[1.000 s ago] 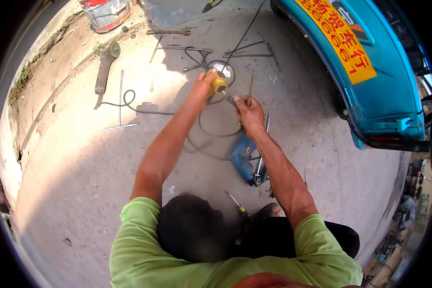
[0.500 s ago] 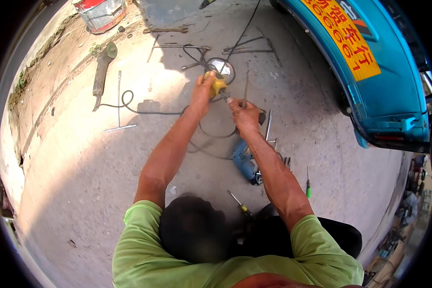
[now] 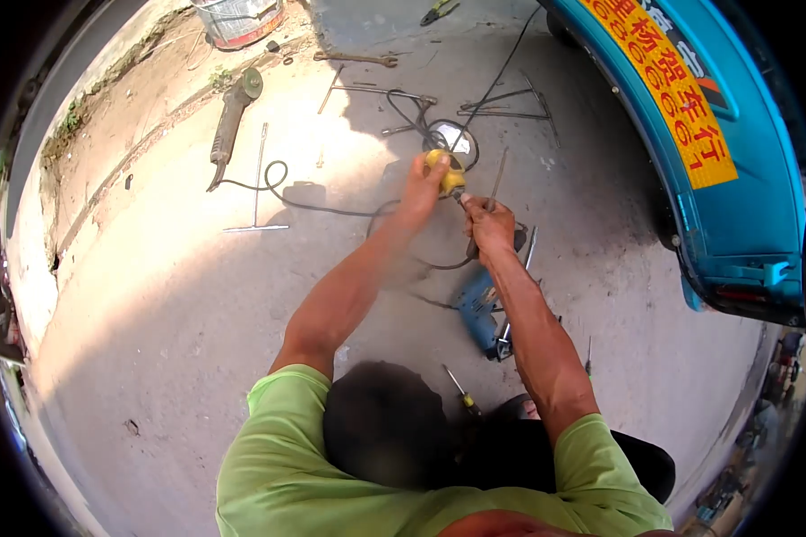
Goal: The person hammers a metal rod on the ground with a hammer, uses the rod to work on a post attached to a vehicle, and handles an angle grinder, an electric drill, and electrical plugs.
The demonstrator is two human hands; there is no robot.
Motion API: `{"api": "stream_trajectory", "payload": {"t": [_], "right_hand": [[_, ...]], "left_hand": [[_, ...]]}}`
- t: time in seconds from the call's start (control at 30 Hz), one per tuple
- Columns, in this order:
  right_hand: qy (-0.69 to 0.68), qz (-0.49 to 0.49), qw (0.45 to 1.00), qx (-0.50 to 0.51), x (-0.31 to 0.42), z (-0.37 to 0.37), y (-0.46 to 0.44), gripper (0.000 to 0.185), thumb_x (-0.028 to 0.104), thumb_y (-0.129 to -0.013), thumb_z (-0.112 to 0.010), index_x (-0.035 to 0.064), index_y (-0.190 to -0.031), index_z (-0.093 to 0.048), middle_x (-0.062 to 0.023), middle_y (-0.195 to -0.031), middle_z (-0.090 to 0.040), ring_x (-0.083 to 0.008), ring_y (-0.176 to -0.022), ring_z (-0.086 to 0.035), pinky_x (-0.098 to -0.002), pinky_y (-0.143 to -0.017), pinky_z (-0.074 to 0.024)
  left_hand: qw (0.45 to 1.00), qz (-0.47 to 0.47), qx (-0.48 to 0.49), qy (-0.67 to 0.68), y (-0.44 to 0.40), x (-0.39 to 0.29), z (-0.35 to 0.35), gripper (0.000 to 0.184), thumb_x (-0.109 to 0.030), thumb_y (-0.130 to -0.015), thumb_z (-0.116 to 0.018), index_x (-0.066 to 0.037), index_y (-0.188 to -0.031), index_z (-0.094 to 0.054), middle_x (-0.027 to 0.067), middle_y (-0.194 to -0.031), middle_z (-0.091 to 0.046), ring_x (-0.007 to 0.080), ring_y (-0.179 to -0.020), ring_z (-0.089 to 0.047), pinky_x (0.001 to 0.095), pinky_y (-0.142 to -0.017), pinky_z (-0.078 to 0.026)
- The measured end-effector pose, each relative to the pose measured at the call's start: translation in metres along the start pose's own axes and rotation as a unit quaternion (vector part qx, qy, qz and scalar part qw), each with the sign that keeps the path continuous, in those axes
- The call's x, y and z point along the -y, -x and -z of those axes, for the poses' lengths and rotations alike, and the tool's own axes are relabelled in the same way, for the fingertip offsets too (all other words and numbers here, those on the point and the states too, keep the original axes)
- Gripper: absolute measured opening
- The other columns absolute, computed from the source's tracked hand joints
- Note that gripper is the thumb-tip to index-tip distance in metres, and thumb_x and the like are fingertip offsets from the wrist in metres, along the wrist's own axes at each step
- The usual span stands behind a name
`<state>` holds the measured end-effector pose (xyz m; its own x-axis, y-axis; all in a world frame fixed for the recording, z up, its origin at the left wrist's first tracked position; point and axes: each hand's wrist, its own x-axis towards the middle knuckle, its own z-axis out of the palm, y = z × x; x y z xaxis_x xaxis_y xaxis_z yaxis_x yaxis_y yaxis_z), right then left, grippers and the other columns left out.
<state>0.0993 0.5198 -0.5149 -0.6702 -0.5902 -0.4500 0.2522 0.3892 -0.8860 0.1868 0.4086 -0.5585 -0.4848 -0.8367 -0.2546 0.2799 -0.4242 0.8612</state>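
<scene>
My left hand (image 3: 424, 186) grips a yellow socket block (image 3: 454, 182) with a dark top, like an extension-cord socket. Against the block's near end, my right hand (image 3: 491, 225) closes on a small dark plug-like piece whose details are hidden by the fingers. A thin metal rod (image 3: 501, 168) stands out beside the right hand; whether it is held cannot be made out. Just below that hand a blue power drill (image 3: 479, 309) lies on the ground. Looped black cable (image 3: 418, 115) lies beyond the block, near a small white patch.
An angle grinder (image 3: 232, 121) and a T-handle wrench (image 3: 258, 179) lie at left. Farther off are an open-end wrench (image 3: 358, 59), pliers (image 3: 439, 12) and a bucket (image 3: 240, 20). A blue vehicle (image 3: 743, 206) stands at right. A screwdriver (image 3: 463, 391) lies near my knees.
The view has shifted, so the ground and tools appear farther right and lower. Both hands still hold the yellow block and the piece at its end close together.
</scene>
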Motion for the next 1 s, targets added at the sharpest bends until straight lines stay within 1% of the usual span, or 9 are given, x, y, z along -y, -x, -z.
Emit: {"api": "stream_trajectory", "payload": {"t": [0.2,0.3,0.43,0.57,0.73,0.83,0.93,0.97,1.0], "right_hand": [[0.141,0.049,0.989,0.008,-0.029,0.027,0.000,0.023,0.024,-0.093,-0.073,0.0032,-0.085,-0.070,-0.0004,-0.066,-0.060,-0.0086,-0.052,-0.052,-0.0264,-0.048,-0.0386],[0.149,0.049,0.986,0.047,-0.043,0.059,-0.005,0.027,0.029,-0.097,-0.068,0.0023,-0.090,-0.070,-0.0012,-0.067,-0.061,-0.0095,-0.054,-0.055,-0.0267,-0.049,-0.0416],[0.166,-0.020,0.986,0.020,-0.015,0.089,0.017,0.028,0.029,-0.101,-0.062,0.0025,-0.093,-0.068,-0.0021,-0.070,-0.062,-0.0102,-0.056,-0.056,-0.0273,-0.051,-0.0452],[0.204,-0.043,0.978,0.025,-0.005,0.119,0.028,0.028,0.028,-0.103,-0.059,0.0026,-0.094,-0.067,-0.0031,-0.073,-0.064,-0.0105,-0.057,-0.057,-0.0273,-0.051,-0.0460],[0.235,-0.072,0.969,0.038,-0.004,0.140,0.047,0.028,0.026,-0.104,-0.057,0.0000,-0.098,-0.067,-0.0031,-0.074,-0.064,-0.0116,-0.057,-0.057,-0.0272,-0.053,-0.0467],[0.206,-0.082,0.974,0.047,-0.001,0.141,0.057,0.028,0.026,-0.104,-0.056,0.0006,-0.098,-0.067,-0.0017,-0.073,-0.063,-0.0112,-0.058,-0.057,-0.0265,-0.054,-0.0463],[0.190,-0.084,0.977,0.052,0.010,0.127,0.067,0.028,0.026,-0.104,-0.056,0.0011,-0.100,-0.067,-0.0005,-0.074,-0.062,-0.0101,-0.059,-0.057,-0.0252,-0.054,-0.0455],[0.183,-0.082,0.978,0.062,0.014,0.122,0.067,0.027,0.026,-0.104,-0.056,0.0013,-0.101,-0.068,-0.0002,-0.075,-0.062,-0.0097,-0.059,-0.056,-0.0247,-0.054,-0.0453],[0.175,-0.081,0.979,0.071,0.019,0.116,0.069,0.027,0.026,-0.104,-0.056,0.0015,-0.102,-0.068,0.0000,-0.075,-0.062,-0.0093,-0.059,-0.056,-0.0242,-0.054,-0.0450]], "left_hand": [[0.973,-0.023,0.041,-0.227,-0.003,0.012,0.061,0.070,-0.046,-0.096,-0.068,-0.001,-0.143,-0.043,0.0164,-0.121,-0.063,0.0252,-0.112,-0.061,0.0386,-0.094,-0.050],[0.936,-0.051,-0.088,-0.337,-0.018,-0.045,0.132,0.064,-0.036,-0.096,-0.069,0.005,-0.140,-0.048,0.0167,-0.118,-0.068,0.0240,-0.114,-0.063,0.0342,-0.098,-0.049],[0.818,-0.213,-0.268,-0.463,-0.057,-0.120,0.289,0.062,-0.036,-0.090,-0.073,0.007,-0.131,-0.057,0.0272,-0.124,-0.063,0.0364,-0.114,-0.064,0.0428,-0.101,-0.050],[0.665,-0.127,-0.388,-0.626,-0.075,-0.200,0.381,0.067,-0.037,-0.090,-0.070,0.002,-0.141,-0.051,0.0275,-0.139,-0.054,0.0413,-0.131,-0.052,0.0468,-0.110,-0.043],[0.716,0.064,-0.361,-0.594,-0.142,-0.177,0.469,0.079,-0.042,-0.089,-0.069,-0.002,-0.150,-0.040,0.0252,-0.147,-0.048,0.0411,-0.137,-0.047,0.0490,-0.113,-0.040],[0.609,0.049,-0.363,-0.704,-0.125,-0.172,0.431,0.073,-0.043,-0.087,-0.070,0.000,-0.142,-0.050,0.0279,-0.135,-0.058,0.0405,-0.124,-0.058,0.0501,-0.107,-0.045],[0.754,0.151,-0.228,-0.597,-0.140,-0.189,0.426,0.063,-0.040,-0.081,-0.075,0.002,-0.125,-0.061,0.0238,-0.105,-0.070,0.0366,-0.095,-0.068,0.0491,-0.083,-0.056],[0.856,0.210,-0.244,-0.405,-0.140,-0.190,0.420,0.045,-0.039,-0.077,-0.079,-0.003,-0.103,-0.066,0.0128,-0.076,-0.065,0.0265,-0.068,-0.064,0.0412,-0.056,-0.056],[0.901,0.191,-0.244,-0.303,-0.136,-0.195,0.415,0.044,-0.039,-0.077,-0.079,-0.005,-0.100,-0.064,0.0105,-0.075,-0.062,0.0237,-0.066,-0.062,0.0385,-0.053,-0.054]]}}
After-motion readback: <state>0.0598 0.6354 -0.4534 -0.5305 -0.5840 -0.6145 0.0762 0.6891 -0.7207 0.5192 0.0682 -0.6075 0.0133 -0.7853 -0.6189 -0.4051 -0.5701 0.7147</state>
